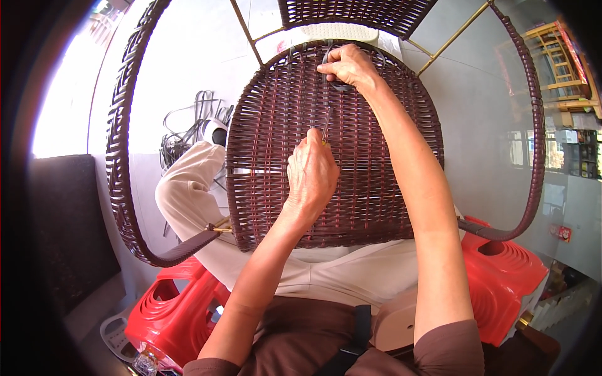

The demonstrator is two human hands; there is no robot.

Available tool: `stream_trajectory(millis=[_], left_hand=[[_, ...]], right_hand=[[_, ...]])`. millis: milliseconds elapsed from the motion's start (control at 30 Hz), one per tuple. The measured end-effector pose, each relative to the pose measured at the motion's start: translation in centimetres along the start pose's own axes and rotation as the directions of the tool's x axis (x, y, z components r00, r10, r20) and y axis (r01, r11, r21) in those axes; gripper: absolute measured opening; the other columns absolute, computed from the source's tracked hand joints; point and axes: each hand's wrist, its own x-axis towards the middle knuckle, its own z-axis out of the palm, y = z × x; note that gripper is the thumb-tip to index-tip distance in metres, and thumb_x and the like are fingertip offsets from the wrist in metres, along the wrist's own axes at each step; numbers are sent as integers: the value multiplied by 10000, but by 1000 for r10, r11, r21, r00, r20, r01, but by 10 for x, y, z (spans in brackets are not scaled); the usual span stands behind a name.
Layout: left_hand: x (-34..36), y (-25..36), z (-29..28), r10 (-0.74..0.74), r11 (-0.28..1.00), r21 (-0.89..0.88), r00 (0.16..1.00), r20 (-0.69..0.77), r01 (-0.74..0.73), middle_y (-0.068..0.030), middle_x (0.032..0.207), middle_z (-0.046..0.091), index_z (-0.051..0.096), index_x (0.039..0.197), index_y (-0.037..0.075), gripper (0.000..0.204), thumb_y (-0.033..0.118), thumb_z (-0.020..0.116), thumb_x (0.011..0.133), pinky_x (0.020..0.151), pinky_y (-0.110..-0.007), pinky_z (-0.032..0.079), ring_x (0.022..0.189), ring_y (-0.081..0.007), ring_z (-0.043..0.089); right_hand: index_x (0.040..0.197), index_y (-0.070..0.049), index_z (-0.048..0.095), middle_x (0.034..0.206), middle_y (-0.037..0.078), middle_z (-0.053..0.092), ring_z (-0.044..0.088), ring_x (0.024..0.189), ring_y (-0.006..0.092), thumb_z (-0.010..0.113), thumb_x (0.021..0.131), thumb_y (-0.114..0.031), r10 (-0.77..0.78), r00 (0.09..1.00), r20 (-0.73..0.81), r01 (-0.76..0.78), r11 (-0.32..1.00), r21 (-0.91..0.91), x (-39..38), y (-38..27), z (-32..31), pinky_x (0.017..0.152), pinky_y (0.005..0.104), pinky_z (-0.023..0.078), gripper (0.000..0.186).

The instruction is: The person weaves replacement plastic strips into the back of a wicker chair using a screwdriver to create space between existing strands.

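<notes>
A dark brown and red woven wicker seat (370, 182) lies in front of me over my lap, part of a chair frame. My left hand (311, 172) is closed around a thin-shafted metal tool (328, 122), and a bit of yellow shows at its handle. The tool's shaft points away from me along the weave; its exact kind is hard to tell. Near the seat's far edge, my right hand (348, 64) pinches a flat dark weaving strip (327, 53) between thumb and fingers. A loop of strip hangs below that hand.
Wrapped armrest loops curve on the left (119, 125) and right (537, 125). A woven backrest (357, 12) rises at the far side. Loose dark strips (204, 109) lie on the floor at left. Red plastic stools (169, 307) flank me. Bamboo furniture (561, 62) stands far right.
</notes>
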Motion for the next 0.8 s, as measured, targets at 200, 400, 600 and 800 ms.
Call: stream_trajectory(millis=[200, 400, 600, 800], left_hand=[[-5, -2, 6, 42, 997, -69, 997, -61, -46, -213, 635, 528, 458, 900, -24, 96, 17, 488, 819, 529, -455, 405, 592, -396, 537], [-13, -7, 17, 33, 995, -88, 997, -74, -40, -241, 764, 531, 437, 910, -32, 116, 8, 495, 818, 559, -446, 424, 684, -404, 541], [-16, -11, 23, 14, 991, -129, 995, -95, -26, -229, 799, 536, 448, 974, -33, 169, 23, 503, 824, 573, -437, 434, 701, -392, 549], [-18, -14, 35, 58, 990, -111, 960, -275, -92, -180, 712, 536, 468, 1004, -13, 161, 30, 491, 850, 544, -383, 420, 599, -328, 536]], right_hand=[[694, -160, 680, 597, -53, 641, 576, 569, 59, 701, 712, -274, -8, 1000, -11, 8, 1000, -15, 0, -1, 3, 607, 267, 439, 117], [702, -157, 683, 603, -46, 645, 575, 569, 62, 707, 706, -265, -8, 1000, -2, 9, 1000, 18, 2, 1, 2, 610, 265, 441, 110], [703, -153, 684, 603, -43, 645, 574, 569, 56, 707, 701, -270, -5, 1000, -13, 5, 1000, 15, 1, 0, 2, 607, 266, 440, 120], [696, -137, 680, 596, -29, 644, 562, 533, 51, 713, 716, -250, 8, 1000, 9, -9, 998, 59, -4, -5, -3, 592, 258, 428, 119]])
